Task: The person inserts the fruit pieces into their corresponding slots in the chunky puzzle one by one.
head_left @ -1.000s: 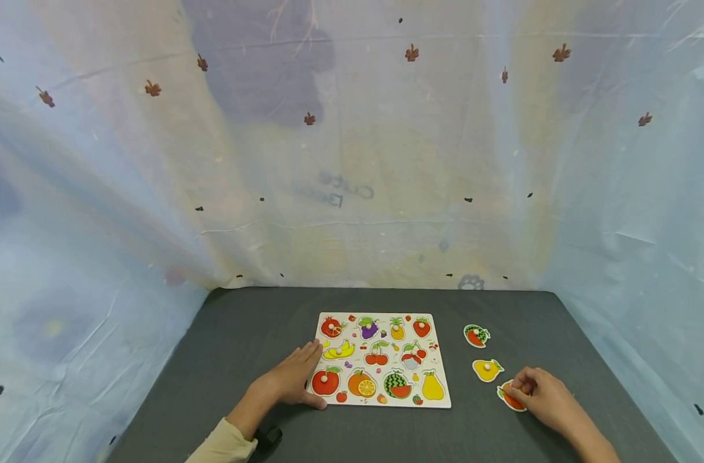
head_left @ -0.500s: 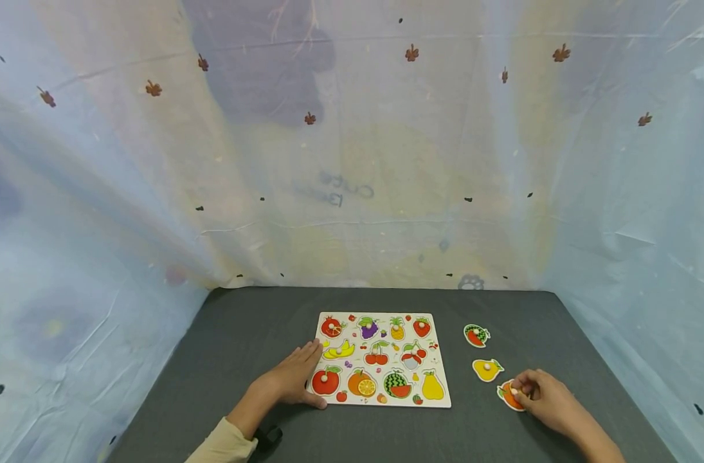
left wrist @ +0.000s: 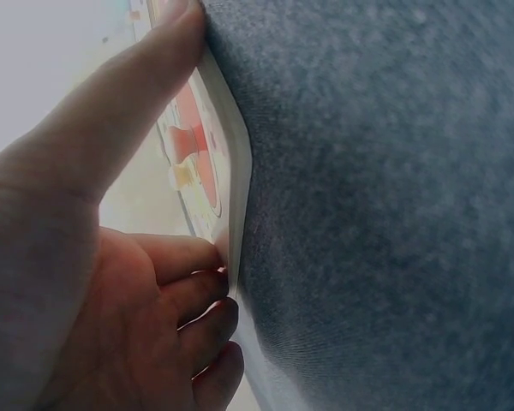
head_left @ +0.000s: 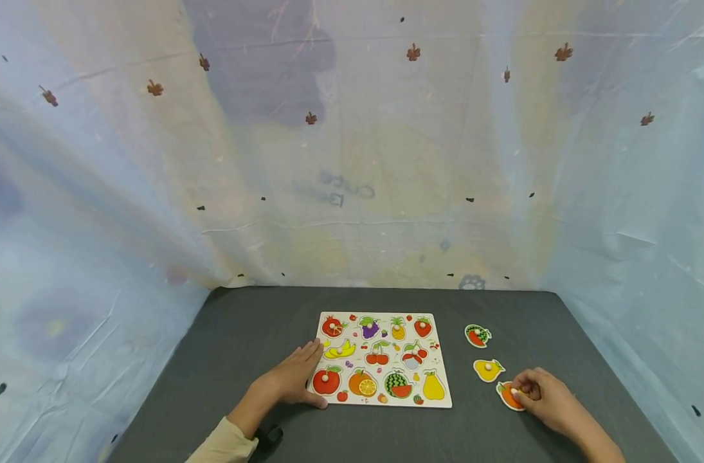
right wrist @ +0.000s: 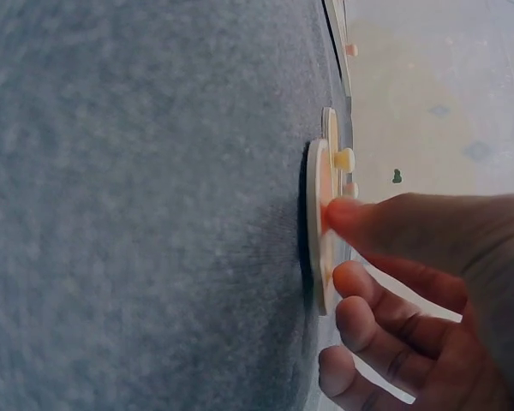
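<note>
In the head view, a white fruit puzzle board (head_left: 386,402) lies flat on the table. My left hand (head_left: 290,375) rests at its left side, fingers fairly straight along the edge and thumb at the near corner. The left wrist view shows the thumb (left wrist: 111,111) and fingertips touching the board's rim (left wrist: 238,145). To the right of the board, my right hand (head_left: 545,395) pinches the small knob of an orange fruit puzzle piece (head_left: 508,397) with a green leaf. In the right wrist view, this piece (right wrist: 315,248) stands slightly tilted, its knob hidden behind my thumb.
A pear piece (head_left: 488,370) and a watermelon piece (head_left: 477,335), each with a knob, lie just beyond the orange piece. Dark grey cloth (head_left: 259,321) covers the table. A pale patterned curtain (head_left: 352,244) hangs behind and at both sides.
My right hand has shifted very slightly at the orange piece, and the white knob shows more than a second ago. My left hand stays at the board.
</note>
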`<state>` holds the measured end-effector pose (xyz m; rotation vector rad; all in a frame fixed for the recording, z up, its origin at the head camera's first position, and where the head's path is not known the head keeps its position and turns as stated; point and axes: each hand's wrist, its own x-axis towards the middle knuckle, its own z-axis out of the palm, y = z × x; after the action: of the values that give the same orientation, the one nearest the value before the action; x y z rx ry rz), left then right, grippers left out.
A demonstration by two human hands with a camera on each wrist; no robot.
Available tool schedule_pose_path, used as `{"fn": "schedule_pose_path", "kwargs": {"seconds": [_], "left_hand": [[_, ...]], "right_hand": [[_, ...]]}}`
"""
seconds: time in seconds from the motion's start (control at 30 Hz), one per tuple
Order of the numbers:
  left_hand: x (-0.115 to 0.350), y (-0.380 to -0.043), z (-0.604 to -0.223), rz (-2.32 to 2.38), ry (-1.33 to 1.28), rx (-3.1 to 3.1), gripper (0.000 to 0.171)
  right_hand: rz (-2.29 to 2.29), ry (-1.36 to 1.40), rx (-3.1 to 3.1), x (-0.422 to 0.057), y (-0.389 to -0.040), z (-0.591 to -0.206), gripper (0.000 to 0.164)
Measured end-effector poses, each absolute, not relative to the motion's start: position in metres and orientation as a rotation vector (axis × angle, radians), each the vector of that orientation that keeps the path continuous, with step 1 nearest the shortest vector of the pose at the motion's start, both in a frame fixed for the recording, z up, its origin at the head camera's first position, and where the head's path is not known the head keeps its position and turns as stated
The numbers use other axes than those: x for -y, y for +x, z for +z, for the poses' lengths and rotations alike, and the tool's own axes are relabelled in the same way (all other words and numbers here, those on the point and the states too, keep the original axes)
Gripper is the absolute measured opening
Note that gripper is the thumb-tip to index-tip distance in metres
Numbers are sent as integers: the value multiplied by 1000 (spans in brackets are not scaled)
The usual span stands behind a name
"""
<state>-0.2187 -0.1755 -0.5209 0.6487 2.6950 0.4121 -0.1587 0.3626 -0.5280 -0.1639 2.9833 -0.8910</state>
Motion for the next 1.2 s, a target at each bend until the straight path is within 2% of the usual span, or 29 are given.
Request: {"fn": "schedule_pose_path", "kwargs": {"seconds": [0.3,1.2], "left_hand": [[176,-219,-522,427,653,-2696,124],[175,-218,-519,412,656,-2699,124]], "right_hand": [[-931,-276,-3083,-350,-160,-529,18],[-1036,-528,-2995,-282,-187,-525,18]]}}
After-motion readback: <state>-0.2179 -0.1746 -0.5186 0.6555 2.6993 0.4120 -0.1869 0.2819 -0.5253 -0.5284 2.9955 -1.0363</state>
